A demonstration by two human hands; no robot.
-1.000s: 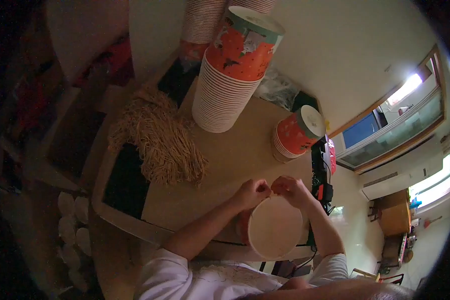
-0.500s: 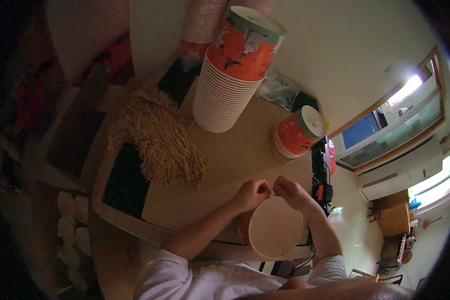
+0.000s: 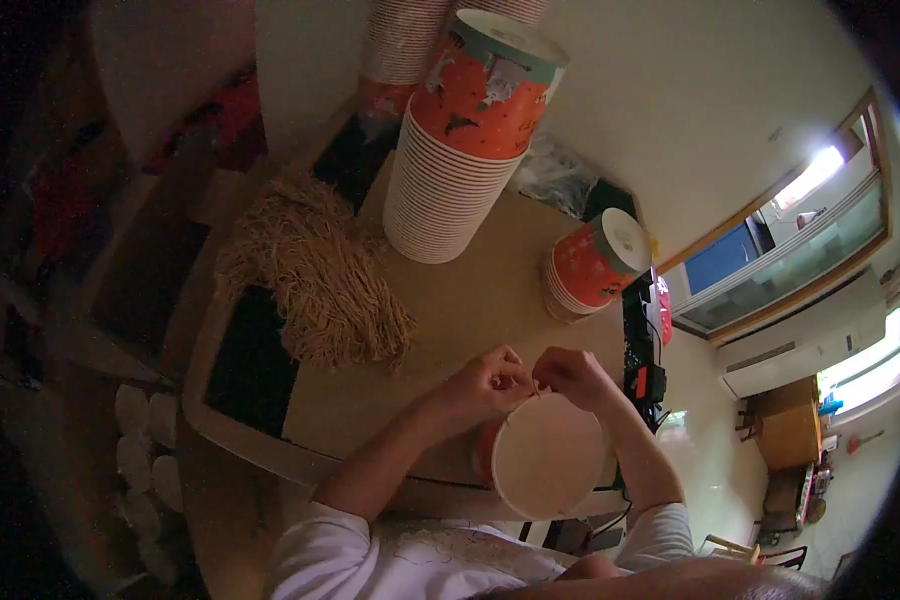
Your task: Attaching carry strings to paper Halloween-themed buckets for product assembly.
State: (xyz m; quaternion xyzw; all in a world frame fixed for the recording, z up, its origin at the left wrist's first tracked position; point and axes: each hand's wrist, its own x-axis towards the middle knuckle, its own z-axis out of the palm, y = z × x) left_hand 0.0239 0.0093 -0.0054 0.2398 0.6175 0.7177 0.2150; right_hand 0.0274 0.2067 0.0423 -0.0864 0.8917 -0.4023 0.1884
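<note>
A paper bucket (image 3: 550, 455) with a pale round face toward me and a strip of orange side showing rests at the table's near edge, against my body. My left hand (image 3: 495, 385) is closed in a pinch just above its far rim. Close beside it, my right hand (image 3: 570, 375) pinches at the same spot. Between the fingertips a short bit of thin tan cord (image 3: 537, 388) shows at the rim; the fingers hide most of it. Left of my hands lies a loose heap of tan cords (image 3: 320, 280).
A tall stack of upside-down orange buckets (image 3: 460, 150) stands behind, with a shorter stack (image 3: 598, 262) to its right. Clear plastic wrap (image 3: 552, 178) lies at the back. A black device with cables (image 3: 648, 382) borders the right edge. Several white round items (image 3: 150, 430) sit lower left.
My left hand has shifted slightly and its fingers have opened a little from their tight curl. My right hand has moved slightly left and up. The bucket has barely moved.
</note>
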